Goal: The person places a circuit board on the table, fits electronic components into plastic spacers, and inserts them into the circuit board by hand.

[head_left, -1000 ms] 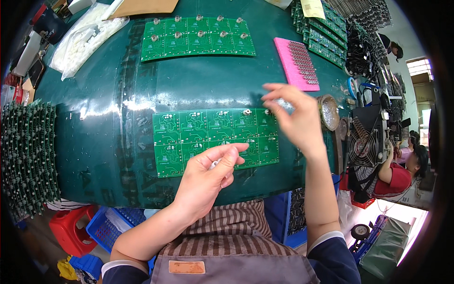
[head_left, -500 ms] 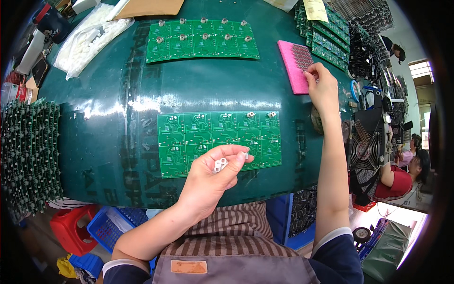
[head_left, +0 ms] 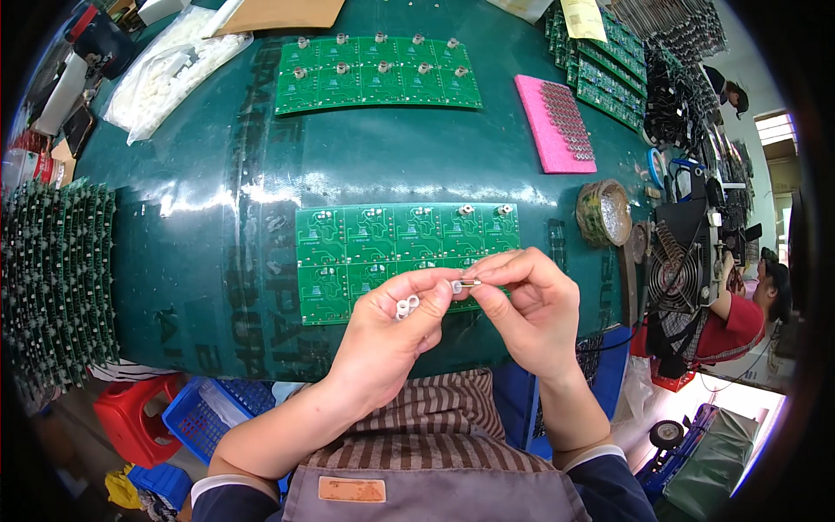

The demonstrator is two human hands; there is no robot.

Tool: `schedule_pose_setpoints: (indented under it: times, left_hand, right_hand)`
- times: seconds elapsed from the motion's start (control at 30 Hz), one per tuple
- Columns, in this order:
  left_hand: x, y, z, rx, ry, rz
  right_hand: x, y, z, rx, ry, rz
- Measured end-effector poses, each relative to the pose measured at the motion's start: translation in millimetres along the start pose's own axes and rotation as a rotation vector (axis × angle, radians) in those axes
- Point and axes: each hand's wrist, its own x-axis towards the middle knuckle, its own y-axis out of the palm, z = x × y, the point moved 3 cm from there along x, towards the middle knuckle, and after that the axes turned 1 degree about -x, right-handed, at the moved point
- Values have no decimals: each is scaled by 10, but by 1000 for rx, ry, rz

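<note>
Above the near circuit board (head_left: 320, 252), the left hand (head_left: 383, 331) holds white sleeves (head_left: 404, 310) and the right hand (head_left: 541, 317) pinches 1 metal piece (head_left: 470, 283).

On a glossy green table (head_left: 174, 270), with a near circuit board (head_left: 383, 239), a far circuit board (head_left: 378, 85), a pink foam block (head_left: 535, 117), a round container (head_left: 591, 213), a plastic bag (head_left: 143, 113) far left.

free tabletop (head_left: 383, 157) between circuit boards (head_left: 378, 87), pink foam (head_left: 539, 120) to right

White glare across green tabletop (head_left: 391, 152)
</note>
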Motion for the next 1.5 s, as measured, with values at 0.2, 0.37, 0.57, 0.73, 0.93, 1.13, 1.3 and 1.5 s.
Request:
schedule_pose_setpoints:
  times: [0.2, 0.37, 0.57, 0.73, 0.93, 1.13, 1.3, 1.5]
  left_hand:
    - [-17, -60, 15, -17, 17, -9]
    - [-32, -61, -4, 44, -2, -37]
    - [-55, -85, -40, -3, -61, -23]
    - [-70, -141, 20, -118, -82, -44]
    - [-69, -152, 25, -31, -67, 30]
    - [-60, -160, 22, -67, -78, 0]
    - [-59, -173, 22, -122, -83, 9]
    - [-53, -133, 36, 2, -44, -1]
  right_hand:
    - [-8, -6, 47, -199, -28, 2]
    - [37, 12, 79, -362, -124, 78]
    - [227, 47, 13, -289, -94, 76]
    - [694, 151, -49, -650, -108, 60]
    - [844, 153, -80, -742, -24, 129]
    - [866, 188, -77, -780, -10, 187]
    - [836, 205, -83, -773, -28, 154]
    - [726, 234, -138, -804, -180, 82]
